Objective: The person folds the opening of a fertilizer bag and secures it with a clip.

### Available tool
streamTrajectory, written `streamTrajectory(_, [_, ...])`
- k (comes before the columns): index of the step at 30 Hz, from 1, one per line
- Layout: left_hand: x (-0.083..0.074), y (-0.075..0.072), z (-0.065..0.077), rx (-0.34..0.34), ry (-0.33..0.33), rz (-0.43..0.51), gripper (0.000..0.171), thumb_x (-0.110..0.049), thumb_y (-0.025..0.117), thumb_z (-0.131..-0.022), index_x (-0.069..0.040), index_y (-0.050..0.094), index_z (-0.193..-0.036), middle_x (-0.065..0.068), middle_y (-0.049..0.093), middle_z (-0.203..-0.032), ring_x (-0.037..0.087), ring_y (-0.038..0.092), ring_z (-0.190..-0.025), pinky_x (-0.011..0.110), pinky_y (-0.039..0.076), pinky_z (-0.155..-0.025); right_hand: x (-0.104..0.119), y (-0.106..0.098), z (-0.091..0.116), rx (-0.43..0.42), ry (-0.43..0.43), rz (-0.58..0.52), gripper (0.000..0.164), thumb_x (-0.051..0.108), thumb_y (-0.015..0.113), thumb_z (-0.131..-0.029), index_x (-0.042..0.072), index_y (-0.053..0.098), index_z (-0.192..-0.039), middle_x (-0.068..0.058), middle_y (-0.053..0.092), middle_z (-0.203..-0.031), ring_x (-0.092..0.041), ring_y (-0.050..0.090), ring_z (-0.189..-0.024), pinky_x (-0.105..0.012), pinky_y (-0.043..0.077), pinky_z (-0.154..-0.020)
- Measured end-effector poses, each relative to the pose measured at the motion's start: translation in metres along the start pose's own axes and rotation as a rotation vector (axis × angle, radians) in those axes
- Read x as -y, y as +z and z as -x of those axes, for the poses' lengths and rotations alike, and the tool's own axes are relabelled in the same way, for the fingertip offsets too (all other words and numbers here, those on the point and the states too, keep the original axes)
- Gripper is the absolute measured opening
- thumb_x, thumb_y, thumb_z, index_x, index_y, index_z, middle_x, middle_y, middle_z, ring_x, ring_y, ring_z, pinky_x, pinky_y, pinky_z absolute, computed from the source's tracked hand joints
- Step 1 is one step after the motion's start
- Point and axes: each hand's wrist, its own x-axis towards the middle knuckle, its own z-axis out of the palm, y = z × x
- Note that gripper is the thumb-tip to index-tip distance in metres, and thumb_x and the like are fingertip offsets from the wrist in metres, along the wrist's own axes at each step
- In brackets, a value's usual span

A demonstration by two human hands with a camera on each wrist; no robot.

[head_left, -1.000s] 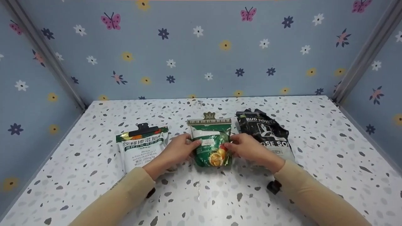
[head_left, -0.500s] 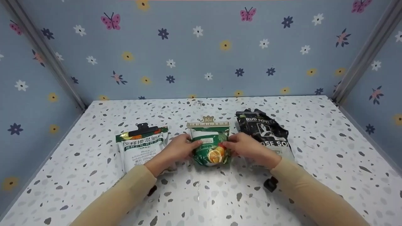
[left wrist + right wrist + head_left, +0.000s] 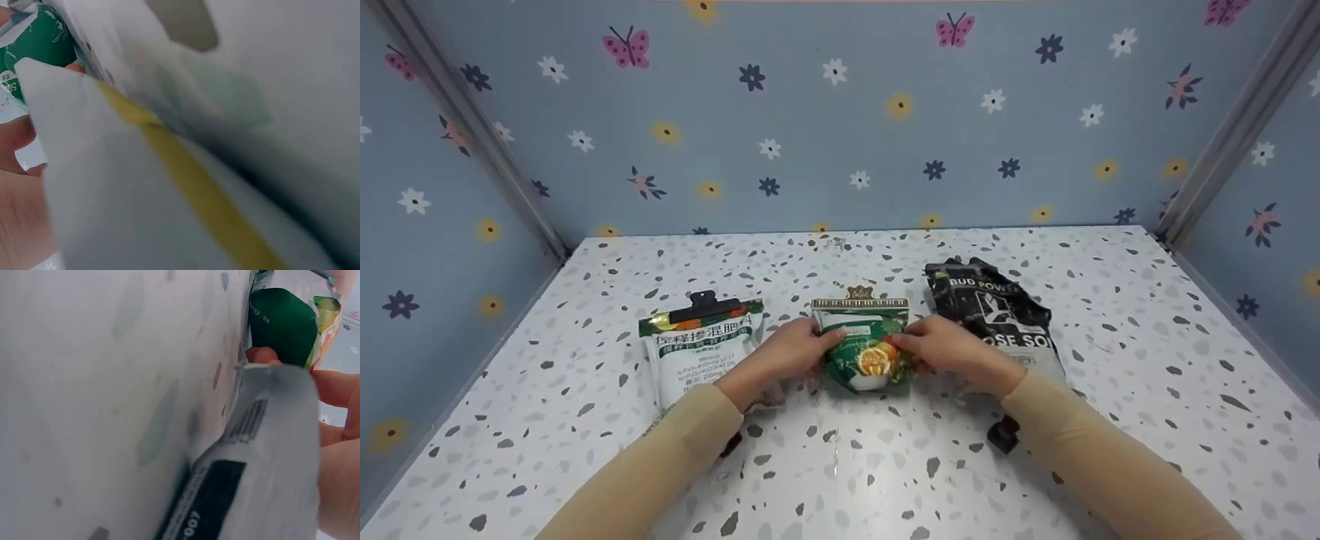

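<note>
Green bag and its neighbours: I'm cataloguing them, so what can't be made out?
Label print on the green bag, head view: too small.
Same green bag, left wrist view: cut by left edge.
White bag, lower part, head view: partly behind left sleeve.
Black bag, lower part, head view: partly behind right grip.

Fingers (image 3: pixel 828 342) partly behind green bag (image 3: pixel 859 351), sleeves (image 3: pixel 660 457) cropped

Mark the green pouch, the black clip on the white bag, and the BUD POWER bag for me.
Green pouch (image 3: pixel 859 346): head view, middle of its printed front.
Black clip (image 3: pixel 705 309): head view, on its body.
BUD POWER bag (image 3: pixel 997 315): head view, printed front, at the white emblem.
</note>
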Motion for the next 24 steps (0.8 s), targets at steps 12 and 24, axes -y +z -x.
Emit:
streamTrajectory(12, [-0.003,-0.001,0.0,-0.006,-0.043,-0.063,0.047,-0.055,0.052,-0.099,-0.009,0.063,-0.094,0.009,0.063,-0.083,0.02,0.051,-0.064,0.034,0.042,-0.059,0.003,-0.001,0.003,0.026,0.021,-0.003,0.029,0.031,0.059,-0.101,0.008,0.071,-0.114,-0.007,0.067,-0.086,-0.015,0.056,-0.066,-0.028,0.046,-0.059])
streamTrajectory(24, [-0.01,-0.012,0.011,-0.126,0.011,-0.266,0.046,-0.056,0.058,-0.096,-0.014,0.07,-0.08,0.001,0.062,-0.07,0.015,0.052,-0.055,0.032,0.042,-0.052,0.008,-0.012,0.019,0.032,-0.054,0.104,0.029,0.028,0.06,-0.101,0.004,0.07,-0.115,-0.01,0.07,-0.086,-0.023,0.068,-0.077,-0.035,0.056,-0.068])
